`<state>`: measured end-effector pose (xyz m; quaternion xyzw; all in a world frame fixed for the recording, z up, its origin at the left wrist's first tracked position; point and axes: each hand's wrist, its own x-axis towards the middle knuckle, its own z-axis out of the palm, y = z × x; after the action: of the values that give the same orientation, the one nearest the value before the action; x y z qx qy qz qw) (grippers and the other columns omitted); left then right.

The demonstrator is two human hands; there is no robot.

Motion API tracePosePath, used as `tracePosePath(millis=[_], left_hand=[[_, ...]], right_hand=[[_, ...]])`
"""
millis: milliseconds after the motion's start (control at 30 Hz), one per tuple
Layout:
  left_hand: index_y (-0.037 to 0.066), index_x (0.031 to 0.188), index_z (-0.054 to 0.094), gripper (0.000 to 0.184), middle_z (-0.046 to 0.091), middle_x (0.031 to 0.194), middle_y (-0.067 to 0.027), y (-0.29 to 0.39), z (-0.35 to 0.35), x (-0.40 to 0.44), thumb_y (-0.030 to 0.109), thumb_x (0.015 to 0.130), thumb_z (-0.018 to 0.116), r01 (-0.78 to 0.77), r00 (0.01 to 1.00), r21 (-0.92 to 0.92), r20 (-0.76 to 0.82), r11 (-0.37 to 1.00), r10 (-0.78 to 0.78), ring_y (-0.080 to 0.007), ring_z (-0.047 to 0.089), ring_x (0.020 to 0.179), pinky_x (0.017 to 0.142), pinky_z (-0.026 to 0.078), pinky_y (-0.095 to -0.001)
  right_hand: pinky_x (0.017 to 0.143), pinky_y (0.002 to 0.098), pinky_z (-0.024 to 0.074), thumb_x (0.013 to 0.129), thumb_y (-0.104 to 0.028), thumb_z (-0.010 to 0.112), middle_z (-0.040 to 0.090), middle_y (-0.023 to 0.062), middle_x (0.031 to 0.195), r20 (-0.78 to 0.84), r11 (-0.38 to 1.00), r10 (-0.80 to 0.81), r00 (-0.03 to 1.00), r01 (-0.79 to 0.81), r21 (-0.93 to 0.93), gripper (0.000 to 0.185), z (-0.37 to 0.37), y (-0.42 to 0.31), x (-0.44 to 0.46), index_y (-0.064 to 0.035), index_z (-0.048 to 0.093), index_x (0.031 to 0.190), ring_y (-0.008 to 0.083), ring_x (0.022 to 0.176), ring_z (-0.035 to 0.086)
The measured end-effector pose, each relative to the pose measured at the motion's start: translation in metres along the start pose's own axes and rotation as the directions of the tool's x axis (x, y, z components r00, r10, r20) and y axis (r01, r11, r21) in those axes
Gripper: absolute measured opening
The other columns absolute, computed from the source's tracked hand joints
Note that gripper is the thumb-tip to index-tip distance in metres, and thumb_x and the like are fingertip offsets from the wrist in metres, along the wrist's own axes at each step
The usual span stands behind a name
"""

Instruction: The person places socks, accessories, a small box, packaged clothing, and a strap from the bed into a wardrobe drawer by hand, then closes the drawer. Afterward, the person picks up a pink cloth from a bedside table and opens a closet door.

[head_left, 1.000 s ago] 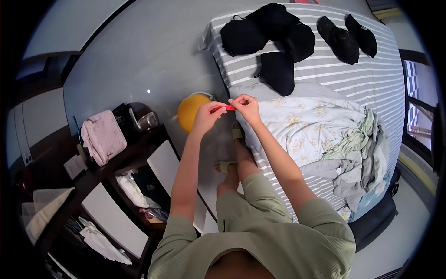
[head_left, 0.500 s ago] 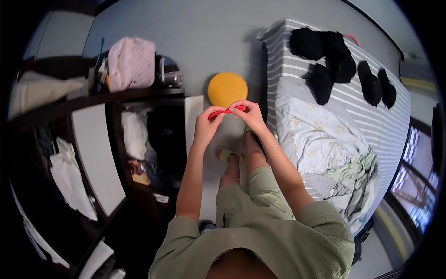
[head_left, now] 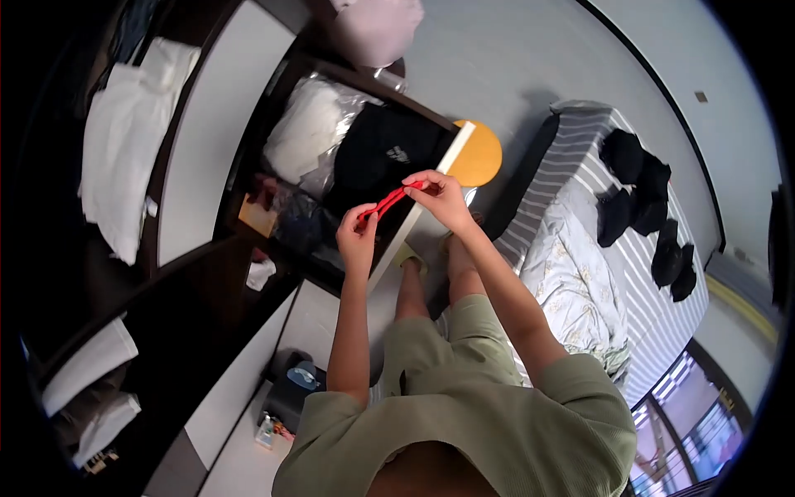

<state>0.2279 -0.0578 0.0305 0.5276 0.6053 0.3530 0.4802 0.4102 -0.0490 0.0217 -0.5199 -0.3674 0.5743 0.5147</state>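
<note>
A thin, soft red band (head_left: 387, 203) is stretched slantwise between my two hands, above an open drawer (head_left: 452, 159). My left hand (head_left: 357, 240) pinches its lower end. At the upper end, the fingers of my right hand (head_left: 444, 204) are closed on it near the drawer's white front. Below the band lies a folded black garment (head_left: 373, 161) with a pale logo, partly hidden by my hands. Beside it in the drawer are a white item in clear plastic (head_left: 305, 137) and a small orange box (head_left: 257, 217).
A round yellow stool (head_left: 484, 157) stands just beyond the drawer front. To the right is a bed with a striped sheet (head_left: 654, 327), a crumpled quilt (head_left: 571, 286) and several black items (head_left: 623, 157). A pink bag (head_left: 381, 29) sits at the top; white clothing (head_left: 137, 141) hangs at left.
My view has turned left, and my hands with the red band are now over the open drawer rather than by the stool. The band is spread longer between them.
</note>
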Motion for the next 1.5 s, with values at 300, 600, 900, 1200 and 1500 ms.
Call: tracePosePath(millis=[300, 600, 900, 1200, 1500], left_hand=[[0.003, 0.121, 0.041, 0.047, 0.05, 0.113, -0.0114, -0.034, -0.081, -0.017, -0.004, 0.077, 0.056, -0.045, 0.93, -0.31, -0.36, 0.95, -0.073, -0.0146, 0.053, 0.095, 0.082, 0.043, -0.023], [0.003, 0.114, 0.045, 0.034, 0.05, 0.111, -0.0058, -0.052, -0.088, -0.058, -0.002, 0.081, 0.051, 0.044, 0.961, -0.352, -0.243, 0.935, -0.136, -0.0115, 0.054, 0.089, 0.074, 0.044, -0.0223], [0.001, 0.106, 0.053, 0.022, 0.057, 0.101, -0.0075, -0.049, -0.03, -0.112, 0.007, 0.086, 0.047, 0.289, 0.951, -0.364, 0.214, 0.886, -0.223, -0.0128, 0.056, 0.088, 0.078, 0.045, -0.026], [0.014, 0.11, 0.055, 0.031, 0.062, 0.093, -0.0002, -0.104, 0.012, -0.14, 0.024, 0.081, 0.052, 0.271, 0.959, 0.192, 0.027, 0.943, -0.281, -0.0175, 0.059, 0.084, 0.072, 0.046, -0.0281], [0.0, 0.114, 0.049, 0.035, 0.057, 0.097, -0.0064, -0.044, 0.027, -0.117, 0.023, 0.087, 0.045, 0.478, 0.759, -0.673, -0.007, 0.565, -0.651, -0.0117, 0.054, 0.084, 0.077, 0.042, -0.022]], right_hand=[[0.06, 0.0235, 0.0479, 0.071, -0.001, 0.064, 0.059, 0.0061, 0.077, 0.27, 0.972, 0.017, 0.963, 0.047, -0.231, 0.009, 0.075, 0.02, -0.015, -0.0005, 0.062, 0.08, 0.0122, 0.067, 0.059], [0.06, 0.0241, 0.0463, 0.072, 0.002, 0.059, 0.058, 0.008, 0.08, 0.157, 0.898, -0.087, 0.984, 0.146, -0.415, 0.015, 0.093, 0.036, -0.059, -0.0038, 0.061, 0.085, 0.0173, 0.071, 0.059], [0.078, 0.0264, 0.0352, 0.074, -0.002, 0.059, 0.038, 0.0081, 0.104, -0.46, 0.889, -0.176, 0.87, -0.06, -0.454, 0.062, 0.077, 0.064, -0.084, -0.0057, 0.029, 0.128, 0.0171, 0.092, 0.04], [0.093, 0.0309, 0.0264, 0.078, -0.014, 0.058, 0.016, 0.0165, 0.134, -0.431, 0.879, -0.024, 0.902, -0.187, -0.439, 0.075, 0.082, 0.071, -0.066, -0.0023, 0.01, 0.135, 0.0245, 0.116, 0.026], [0.092, 0.0324, 0.0318, 0.08, -0.014, 0.057, 0.019, 0.016, 0.133, -0.213, 0.924, 0.049, 0.976, -0.125, -0.362, 0.073, 0.059, 0.057, -0.059, -0.0012, 0.011, 0.135, 0.024, 0.114, 0.032]])
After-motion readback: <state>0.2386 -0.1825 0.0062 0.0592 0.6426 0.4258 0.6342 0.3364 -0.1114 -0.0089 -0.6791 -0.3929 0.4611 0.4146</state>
